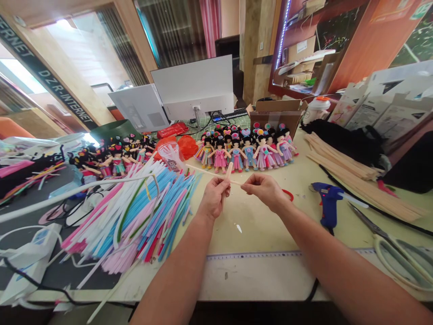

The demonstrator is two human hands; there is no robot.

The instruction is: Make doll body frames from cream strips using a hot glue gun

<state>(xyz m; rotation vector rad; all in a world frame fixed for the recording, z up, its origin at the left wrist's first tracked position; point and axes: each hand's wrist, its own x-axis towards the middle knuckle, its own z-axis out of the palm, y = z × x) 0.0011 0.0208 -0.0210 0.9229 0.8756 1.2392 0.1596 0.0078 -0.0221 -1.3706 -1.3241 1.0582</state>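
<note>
My left hand (214, 197) is closed around a flat wooden stick (229, 173) that points up from the fist. My right hand (265, 188) pinches a thin pale pipe cleaner (206, 172) that runs leftward across the stick, toward the pile of pipe cleaners. Both hands hover just above the table (257, 225), in front of a row of small dolls (245, 149) in pink, blue and purple dresses.
A big heap of pink, blue and white pipe cleaners (135, 216) lies to the left. A blue glue gun (328, 201), scissors (395, 253) and bundled wooden sticks (352, 171) lie to the right. More dolls (111, 158) stand at the left; a monitor (196, 88) and cardboard box (277, 113) stand behind.
</note>
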